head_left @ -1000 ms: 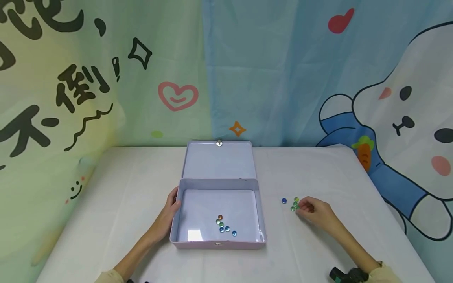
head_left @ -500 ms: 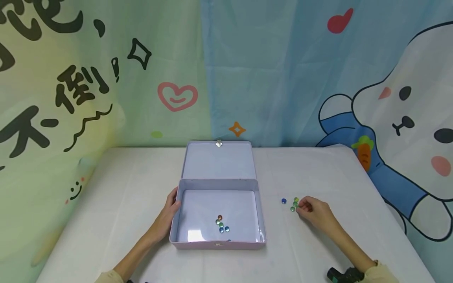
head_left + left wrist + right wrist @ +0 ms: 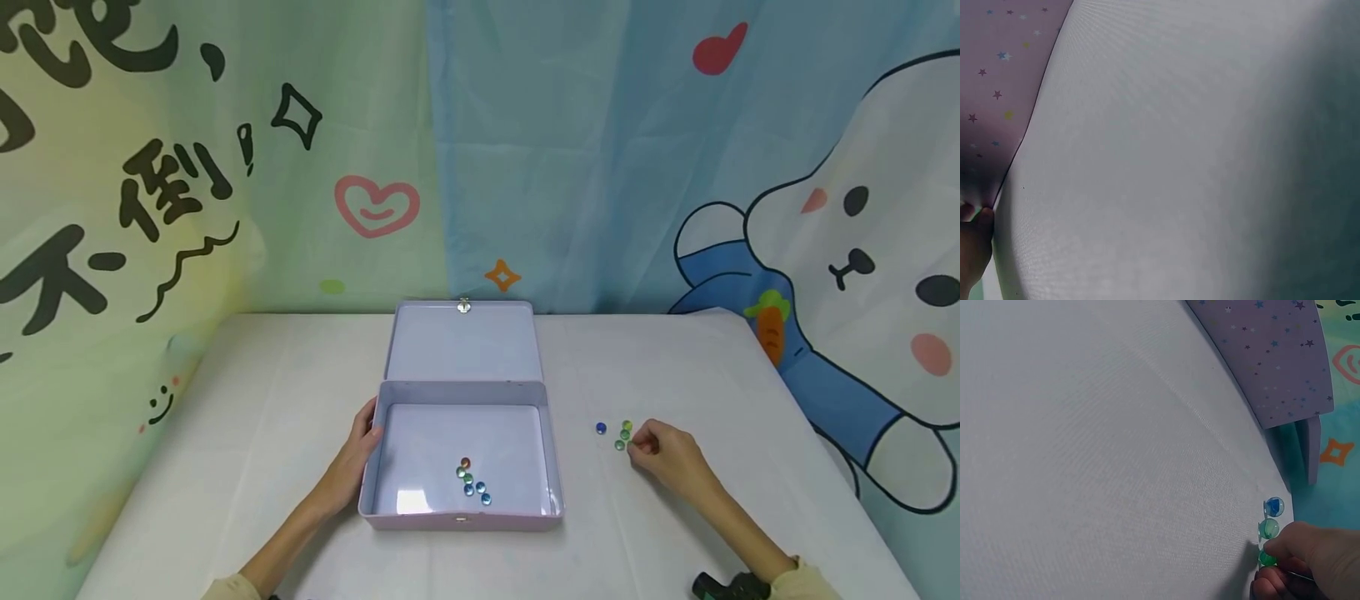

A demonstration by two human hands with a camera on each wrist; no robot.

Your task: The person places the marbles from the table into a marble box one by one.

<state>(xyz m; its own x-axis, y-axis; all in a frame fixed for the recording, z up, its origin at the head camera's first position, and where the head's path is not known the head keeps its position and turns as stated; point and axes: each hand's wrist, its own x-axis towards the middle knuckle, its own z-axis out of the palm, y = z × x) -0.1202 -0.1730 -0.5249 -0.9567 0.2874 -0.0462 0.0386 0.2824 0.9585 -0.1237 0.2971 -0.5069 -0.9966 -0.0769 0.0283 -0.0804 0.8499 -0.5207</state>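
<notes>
My left hand (image 3: 351, 462) holds the left wall of an open pale-purple box (image 3: 368, 467); in the left wrist view a bit of that hand (image 3: 975, 247) shows at the box's star-printed side (image 3: 1004, 81). Right of the box, on the white cloth, my right hand (image 3: 671, 454) has thumb and fingertips drawn together at a small group of glass marbles. Its fingers pinch a green marble (image 3: 1267, 557), partly hidden by them. Close by lie a light green marble (image 3: 1269, 529), a blue marble (image 3: 601, 427) and a yellow-green marble (image 3: 627, 425).
Inside the box lie several marbles, among them an amber marble (image 3: 466, 462) and a blue marble (image 3: 486, 499). Its lid (image 3: 464, 342) leans back, with a metal clasp at the top. A printed curtain (image 3: 525, 150) hangs behind the white-covered table (image 3: 300, 358).
One blue marble in the box has rolled to the front wall and come back a little, ending further left. Both hands have stayed nearly in place.
</notes>
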